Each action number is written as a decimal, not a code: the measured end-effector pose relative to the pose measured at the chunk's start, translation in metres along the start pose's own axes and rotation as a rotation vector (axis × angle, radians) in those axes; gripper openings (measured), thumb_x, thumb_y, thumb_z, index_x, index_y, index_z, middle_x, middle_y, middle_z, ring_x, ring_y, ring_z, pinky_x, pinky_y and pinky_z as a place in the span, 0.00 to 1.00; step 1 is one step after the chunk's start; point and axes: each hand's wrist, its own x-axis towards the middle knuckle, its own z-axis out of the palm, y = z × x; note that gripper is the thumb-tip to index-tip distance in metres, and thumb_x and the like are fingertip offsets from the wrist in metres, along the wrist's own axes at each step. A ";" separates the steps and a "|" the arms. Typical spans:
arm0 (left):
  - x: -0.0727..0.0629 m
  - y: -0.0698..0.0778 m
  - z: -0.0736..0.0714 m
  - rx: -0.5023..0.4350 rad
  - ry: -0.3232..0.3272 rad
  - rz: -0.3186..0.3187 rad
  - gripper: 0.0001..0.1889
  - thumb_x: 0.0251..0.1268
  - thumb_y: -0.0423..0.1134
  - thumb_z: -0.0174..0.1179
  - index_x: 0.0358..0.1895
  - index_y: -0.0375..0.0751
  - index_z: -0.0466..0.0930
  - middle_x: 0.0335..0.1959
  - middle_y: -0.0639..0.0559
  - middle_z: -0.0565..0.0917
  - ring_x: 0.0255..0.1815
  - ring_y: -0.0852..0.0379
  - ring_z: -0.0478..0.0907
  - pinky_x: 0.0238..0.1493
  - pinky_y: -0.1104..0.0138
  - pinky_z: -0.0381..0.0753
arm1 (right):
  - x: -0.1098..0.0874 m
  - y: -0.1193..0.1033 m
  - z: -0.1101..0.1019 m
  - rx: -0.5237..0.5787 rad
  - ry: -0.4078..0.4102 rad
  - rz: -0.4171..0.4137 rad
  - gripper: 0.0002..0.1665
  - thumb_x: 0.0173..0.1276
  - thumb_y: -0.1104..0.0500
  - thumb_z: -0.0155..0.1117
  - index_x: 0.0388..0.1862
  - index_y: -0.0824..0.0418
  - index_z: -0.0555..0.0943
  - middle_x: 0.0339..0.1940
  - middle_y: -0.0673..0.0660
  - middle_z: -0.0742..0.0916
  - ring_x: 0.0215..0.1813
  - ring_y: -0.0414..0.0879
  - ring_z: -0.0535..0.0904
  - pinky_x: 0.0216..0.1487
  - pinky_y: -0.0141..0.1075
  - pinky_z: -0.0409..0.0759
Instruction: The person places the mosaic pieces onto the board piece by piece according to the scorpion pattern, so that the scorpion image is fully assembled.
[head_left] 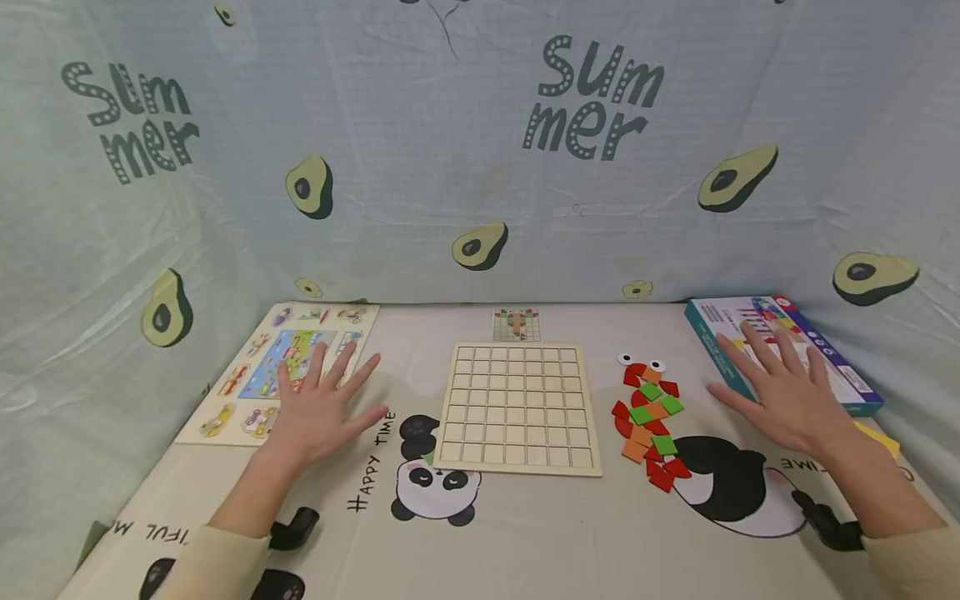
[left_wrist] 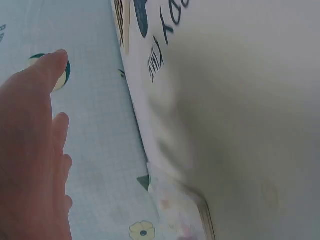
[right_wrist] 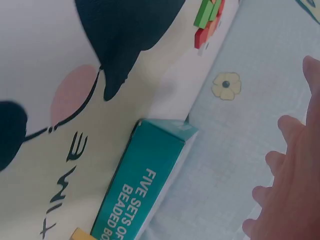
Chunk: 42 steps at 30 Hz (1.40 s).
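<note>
My left hand [head_left: 318, 412] is held with fingers spread, in front of the right part of a picture puzzle board [head_left: 232, 417] in the head view. On the other side, my right hand [head_left: 791, 396] also has its fingers spread and appears over a teal-edged box [head_left: 847, 375]. Both hold nothing; the wrist views show the left hand [left_wrist: 32, 155] and right hand [right_wrist: 292, 170] raised above the tabletop. Between them lies a wooden grid board [head_left: 517, 408] with bare square cells. Right of it is a loose cluster of red, green and orange pieces [head_left: 651, 412].
A small pattern card [head_left: 516, 325] lies behind the grid board. Two googly eyes [head_left: 657, 366] sit atop the cluster of pieces. Something yellow [head_left: 879, 437] shows beside my right wrist. An avocado-print cloth [head_left: 420, 167] hangs behind the table, which has a panda-print cover [head_left: 525, 533].
</note>
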 end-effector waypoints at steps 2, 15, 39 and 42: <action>0.001 0.005 0.002 -0.020 0.004 0.002 0.42 0.68 0.73 0.49 0.81 0.58 0.57 0.83 0.44 0.48 0.81 0.34 0.31 0.66 0.27 0.25 | 0.002 -0.001 -0.001 0.026 -0.003 -0.008 0.48 0.77 0.34 0.49 0.84 0.54 0.46 0.82 0.70 0.48 0.79 0.71 0.27 0.68 0.67 0.18; 0.019 0.046 0.017 -0.121 0.022 0.049 0.42 0.68 0.69 0.52 0.81 0.58 0.56 0.83 0.46 0.49 0.81 0.36 0.32 0.66 0.26 0.29 | 0.016 -0.014 0.007 0.169 0.061 -0.098 0.43 0.77 0.40 0.54 0.83 0.54 0.54 0.82 0.68 0.52 0.79 0.72 0.36 0.71 0.68 0.25; 0.040 0.074 0.043 -0.447 -0.039 0.201 0.43 0.69 0.59 0.60 0.82 0.50 0.53 0.83 0.42 0.46 0.80 0.30 0.38 0.71 0.30 0.40 | 0.052 -0.026 0.027 0.276 -0.005 -0.082 0.41 0.71 0.50 0.67 0.78 0.59 0.65 0.77 0.70 0.64 0.75 0.72 0.55 0.66 0.73 0.58; 0.042 0.075 0.045 -0.479 -0.046 0.211 0.44 0.69 0.58 0.61 0.82 0.49 0.53 0.83 0.41 0.46 0.80 0.30 0.38 0.72 0.32 0.41 | 0.056 -0.027 0.030 0.291 -0.030 -0.068 0.40 0.71 0.51 0.68 0.77 0.61 0.66 0.76 0.70 0.65 0.75 0.71 0.55 0.66 0.71 0.60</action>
